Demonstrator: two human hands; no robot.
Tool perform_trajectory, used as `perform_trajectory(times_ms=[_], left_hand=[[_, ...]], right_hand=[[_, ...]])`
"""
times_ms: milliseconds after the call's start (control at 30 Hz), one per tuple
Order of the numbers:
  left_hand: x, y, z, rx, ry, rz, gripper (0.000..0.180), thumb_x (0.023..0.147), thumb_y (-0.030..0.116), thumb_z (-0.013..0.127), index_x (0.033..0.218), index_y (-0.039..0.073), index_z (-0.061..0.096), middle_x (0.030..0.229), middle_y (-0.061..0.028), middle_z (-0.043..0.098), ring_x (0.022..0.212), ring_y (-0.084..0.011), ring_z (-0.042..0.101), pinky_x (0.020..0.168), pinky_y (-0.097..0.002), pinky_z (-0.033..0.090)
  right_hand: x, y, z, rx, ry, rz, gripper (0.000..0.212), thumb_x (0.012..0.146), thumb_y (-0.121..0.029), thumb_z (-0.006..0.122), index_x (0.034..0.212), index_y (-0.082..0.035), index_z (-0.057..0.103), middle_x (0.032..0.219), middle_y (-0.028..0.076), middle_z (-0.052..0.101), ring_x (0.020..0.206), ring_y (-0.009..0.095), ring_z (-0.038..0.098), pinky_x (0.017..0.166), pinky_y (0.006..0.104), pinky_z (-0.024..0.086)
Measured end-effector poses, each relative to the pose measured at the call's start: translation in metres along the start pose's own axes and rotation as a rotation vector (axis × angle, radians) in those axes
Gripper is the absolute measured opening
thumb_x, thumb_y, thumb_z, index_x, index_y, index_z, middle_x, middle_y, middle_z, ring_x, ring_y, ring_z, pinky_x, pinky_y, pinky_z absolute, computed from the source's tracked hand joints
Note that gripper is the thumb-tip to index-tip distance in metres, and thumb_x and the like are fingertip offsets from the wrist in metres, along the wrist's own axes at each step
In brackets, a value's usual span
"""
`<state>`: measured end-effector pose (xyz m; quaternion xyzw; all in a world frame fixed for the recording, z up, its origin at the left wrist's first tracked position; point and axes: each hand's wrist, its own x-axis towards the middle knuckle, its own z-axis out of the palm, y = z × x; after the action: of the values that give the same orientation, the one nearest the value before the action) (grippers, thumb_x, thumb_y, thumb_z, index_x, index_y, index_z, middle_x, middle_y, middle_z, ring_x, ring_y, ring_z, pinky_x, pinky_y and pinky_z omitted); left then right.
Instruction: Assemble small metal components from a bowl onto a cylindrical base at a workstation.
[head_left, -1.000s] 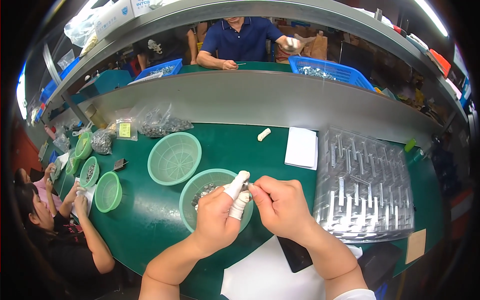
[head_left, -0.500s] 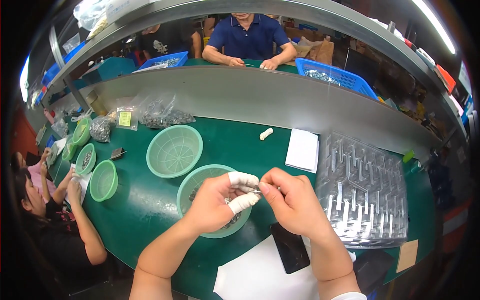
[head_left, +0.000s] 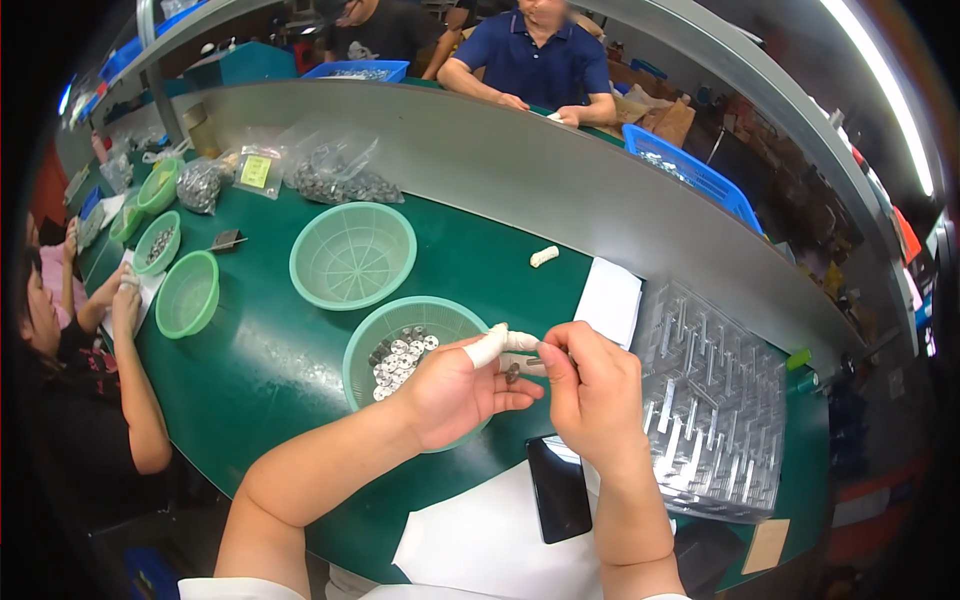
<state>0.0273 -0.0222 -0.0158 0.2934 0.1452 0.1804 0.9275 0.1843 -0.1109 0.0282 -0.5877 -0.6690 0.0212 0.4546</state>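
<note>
My left hand (head_left: 455, 400) is turned palm up over the near green basket (head_left: 362, 340), white wraps on its thumb and forefinger. A small dark metal part (head_left: 512, 373) lies against its curled fingers. Thumb and forefinger of my right hand (head_left: 598, 395) pinch a thin metal pin (head_left: 536, 361), whose end reaches the wrapped fingertips of the left. In that basket sits a pile of small round metal pieces (head_left: 400, 362) with holes, partly covered by my left hand.
An empty-looking green basket (head_left: 300, 262) stands behind. Clear trays of metal strips (head_left: 700, 400) are stacked right, near white paper (head_left: 610, 305). A black phone (head_left: 558, 490) lies on a white sheet (head_left: 450, 545). Bagged parts (head_left: 340, 178) line the divider (head_left: 480, 165). People work at left and across.
The view has shifted and tilted. My left hand has rolled palm up with its lower fingers more spread, exposing the metal pieces in the basket. My right hand keeps its pinch.
</note>
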Motion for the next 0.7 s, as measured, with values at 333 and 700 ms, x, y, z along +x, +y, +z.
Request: perform_trajectory(times_ms=[333,700], left_hand=[[-0.004,0.034,-0.019,0.193,0.200,0.393,0.025,0.101,0.004,0.058,0.125,0.001,0.060,0.122,-0.0110,0.065,0.113,-0.0210,0.064,0.099,-0.0311,0.053],[-0.167,0.160,-0.177,1.218,1.010,0.830,0.024,0.097,0.000,0.056,0.119,-0.002,0.066,0.113,-0.0107,0.071,0.101,-0.0191,0.067,0.090,-0.0317,0.053]], right_hand=[[-0.002,-0.007,-0.005,0.155,0.029,0.122,0.020,0.100,-0.014,0.064,0.086,0.000,0.059,0.063,-0.004,0.047,0.056,0.005,0.039,0.051,0.0246,0.028],[-0.002,-0.017,-0.012,0.237,0.000,0.098,0.021,0.100,-0.013,0.063,0.085,0.000,0.058,0.060,-0.002,0.046,0.053,0.006,0.038,0.050,0.0246,0.027]])
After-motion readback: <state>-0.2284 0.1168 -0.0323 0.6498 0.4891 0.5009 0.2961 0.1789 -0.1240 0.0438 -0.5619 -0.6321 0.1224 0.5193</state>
